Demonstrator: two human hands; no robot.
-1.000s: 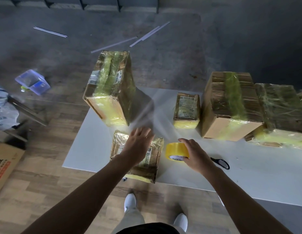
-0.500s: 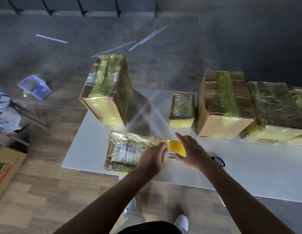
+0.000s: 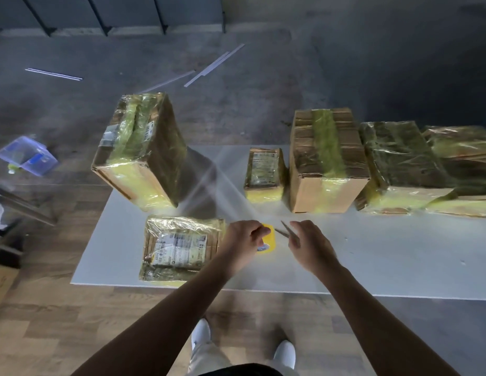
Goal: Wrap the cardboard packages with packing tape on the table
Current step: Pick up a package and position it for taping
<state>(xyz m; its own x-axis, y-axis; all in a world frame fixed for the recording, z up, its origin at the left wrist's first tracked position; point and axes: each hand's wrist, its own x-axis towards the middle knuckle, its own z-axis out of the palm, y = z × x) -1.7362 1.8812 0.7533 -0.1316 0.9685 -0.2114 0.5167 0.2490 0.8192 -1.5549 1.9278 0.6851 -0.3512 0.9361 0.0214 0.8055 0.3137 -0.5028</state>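
Note:
A flat tape-wrapped cardboard package [image 3: 179, 248] lies at the near left of the white table [image 3: 385, 256]. Just right of it, my left hand [image 3: 243, 241] grips the yellow packing tape roll [image 3: 268, 241]. My right hand [image 3: 309, 245] holds a pair of scissors [image 3: 286, 231], blades apart and pointing toward the roll. A tall wrapped package [image 3: 140, 153] stands at the table's far left corner. A small wrapped package [image 3: 265, 172], a partly taped box [image 3: 327, 164] and two more wrapped packages [image 3: 399, 169] line the far edge.
A blue plastic container [image 3: 28, 158] and pale strips [image 3: 209, 69] lie on the floor beyond the table. A cardboard box [image 3: 0, 283] sits on the floor at the left. My white shoes [image 3: 201, 333] show under the near table edge.
My left hand left the flat package and took hold of the tape roll. My right hand let go of the roll and picked up the scissors that lay beside it.

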